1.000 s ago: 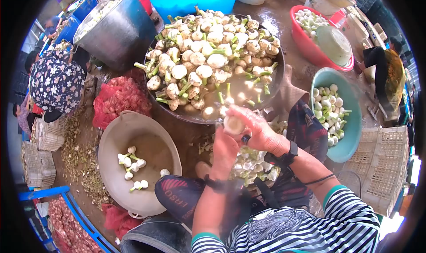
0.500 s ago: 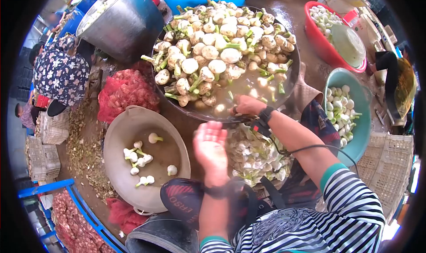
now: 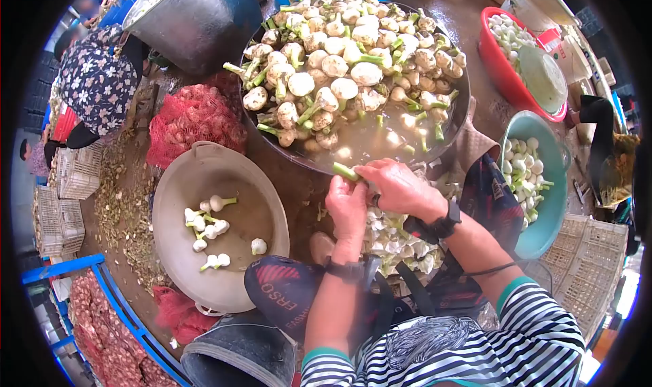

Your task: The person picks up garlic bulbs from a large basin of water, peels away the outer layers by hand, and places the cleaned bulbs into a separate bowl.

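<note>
My left hand (image 3: pixel 347 207) and my right hand (image 3: pixel 402 189) meet in front of the wide dark pan, fingers closed round one garlic bulb. Its green stem (image 3: pixel 345 171) sticks out between them; the bulb itself is mostly hidden by the fingers. Unpeeled garlic (image 3: pixel 334 66) is heaped in the pan (image 3: pixel 299 161), with murky water at the near side. Below my hands lies a pile of peeled-off skins (image 3: pixel 401 248). White peeled bulbs (image 3: pixel 210 229) rest in the grey basin (image 3: pixel 175 251) at the left.
A teal basin (image 3: pixel 553 204) and a red basin (image 3: pixel 490 51) hold white garlic at the right. Red net sacks (image 3: pixel 197 124), a metal pot (image 3: pixel 197 30) and a black bucket (image 3: pixel 238 353) stand left. One person (image 3: pixel 98 81) bends at far left, another (image 3: pixel 608 156) at far right.
A white bulb came into the grey basin by half a second ago. My right hand reached into the pan's water, then came back to my left hand with a stemmed garlic bulb.
</note>
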Demonstrator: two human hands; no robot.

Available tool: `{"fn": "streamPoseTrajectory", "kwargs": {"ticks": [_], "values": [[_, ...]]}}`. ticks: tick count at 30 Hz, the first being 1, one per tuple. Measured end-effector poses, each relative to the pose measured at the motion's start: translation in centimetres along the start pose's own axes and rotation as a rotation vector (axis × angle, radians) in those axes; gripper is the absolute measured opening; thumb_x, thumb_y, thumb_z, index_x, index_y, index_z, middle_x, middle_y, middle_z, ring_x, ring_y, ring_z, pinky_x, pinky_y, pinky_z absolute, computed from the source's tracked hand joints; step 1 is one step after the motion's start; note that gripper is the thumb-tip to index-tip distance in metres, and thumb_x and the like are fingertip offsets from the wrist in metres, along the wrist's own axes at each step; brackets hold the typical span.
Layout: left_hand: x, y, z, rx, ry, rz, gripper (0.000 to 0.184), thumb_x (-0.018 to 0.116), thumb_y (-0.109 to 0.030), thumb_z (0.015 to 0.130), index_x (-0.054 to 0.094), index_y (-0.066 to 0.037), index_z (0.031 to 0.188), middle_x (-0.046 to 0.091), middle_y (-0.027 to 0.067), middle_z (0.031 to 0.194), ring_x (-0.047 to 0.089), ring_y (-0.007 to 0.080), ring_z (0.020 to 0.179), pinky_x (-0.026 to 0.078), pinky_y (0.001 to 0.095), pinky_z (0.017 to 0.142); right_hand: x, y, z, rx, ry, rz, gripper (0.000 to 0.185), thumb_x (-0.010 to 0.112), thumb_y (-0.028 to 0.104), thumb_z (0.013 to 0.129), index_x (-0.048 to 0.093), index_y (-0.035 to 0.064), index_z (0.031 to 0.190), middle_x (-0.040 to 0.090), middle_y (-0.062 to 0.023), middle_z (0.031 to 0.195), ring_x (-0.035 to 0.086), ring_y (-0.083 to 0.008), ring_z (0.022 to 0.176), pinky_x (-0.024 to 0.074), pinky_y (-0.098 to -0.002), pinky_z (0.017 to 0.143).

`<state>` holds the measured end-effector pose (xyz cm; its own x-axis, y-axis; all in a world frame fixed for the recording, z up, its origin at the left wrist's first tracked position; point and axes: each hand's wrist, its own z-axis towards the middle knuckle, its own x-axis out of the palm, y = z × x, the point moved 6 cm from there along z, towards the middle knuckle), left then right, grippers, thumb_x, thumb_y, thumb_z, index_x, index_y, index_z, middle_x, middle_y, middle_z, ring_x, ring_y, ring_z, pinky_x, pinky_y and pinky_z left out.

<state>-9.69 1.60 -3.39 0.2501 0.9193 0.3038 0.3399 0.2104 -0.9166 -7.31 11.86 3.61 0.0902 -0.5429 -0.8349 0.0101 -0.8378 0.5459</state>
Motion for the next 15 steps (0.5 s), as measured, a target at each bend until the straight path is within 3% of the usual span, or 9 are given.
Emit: {"fn": "streamPoseTrajectory", "kwargs": {"ticks": [3,4,7,8,15], "values": [[-1.2,0.2,0.0,-0.080,-0.101,-0.240,0.025,0.055,0.002,0.081,0.056,0.006,0.106,0.061,0.0050,0.089,0.057,0.0097,0.076,0.047,0.0240,0.064,-1.1,0.2,-1.8,0.121,-0.127,0.270,0.056,0.074,0.014,0.065,0.055,0.0012,0.116,0.059,-0.0205,0.108,0.054,-0.0350,0.105,0.0445,-0.0390,0.089],[-1.3,0.7,-0.5,-0.223,-0.085,-0.374,0.029,0.051,0.002,0.082,0.054,0.006,0.110,0.061,0.0102,0.103,0.062,0.0170,0.085,0.052,0.0279,0.074,-0.7,-0.3,-2.7,0.064,-0.189,0.308,0.066,0.076,0.011,0.065,0.049,0.0034,0.124,0.053,-0.0203,0.121,0.050,-0.0349,0.113,0.0420,-0.0403,0.094],[0.0,0.3,-1.3,-0.299,0.036,-0.498,0.025,0.052,0.002,0.082,0.056,0.005,0.107,0.061,0.0095,0.101,0.062,0.0169,0.086,0.052,0.0286,0.075,0.3,0.4,-4.9,-0.039,-0.407,0.315,0.074,0.076,0.009,0.064,0.042,0.0058,0.130,0.047,-0.0183,0.128,0.047,-0.0346,0.117,0.0403,-0.0415,0.097],[-0.2,0.8,-1.3,-0.322,0.034,-0.488,0.025,0.051,0.002,0.083,0.056,0.006,0.107,0.061,0.0107,0.101,0.061,0.0171,0.086,0.052,0.0292,0.075,0.7,0.7,-5.4,-0.044,-0.407,0.222,0.081,0.075,0.005,0.062,0.037,0.0072,0.133,0.045,-0.0182,0.130,0.045,-0.0365,0.118,0.0407,-0.0431,0.096],[0.1,1.2,-2.0,-0.325,0.091,-0.383,0.024,0.046,0.004,0.079,0.056,0.007,0.101,0.060,0.0113,0.095,0.061,0.0196,0.082,0.051,0.0320,0.075,0.5,2.5,-7.5,-0.135,-0.361,0.049,0.078,0.065,-0.007,0.056,0.039,0.0024,0.129,0.045,-0.0206,0.127,0.044,-0.0392,0.117,0.0418,-0.0443,0.095]]}}
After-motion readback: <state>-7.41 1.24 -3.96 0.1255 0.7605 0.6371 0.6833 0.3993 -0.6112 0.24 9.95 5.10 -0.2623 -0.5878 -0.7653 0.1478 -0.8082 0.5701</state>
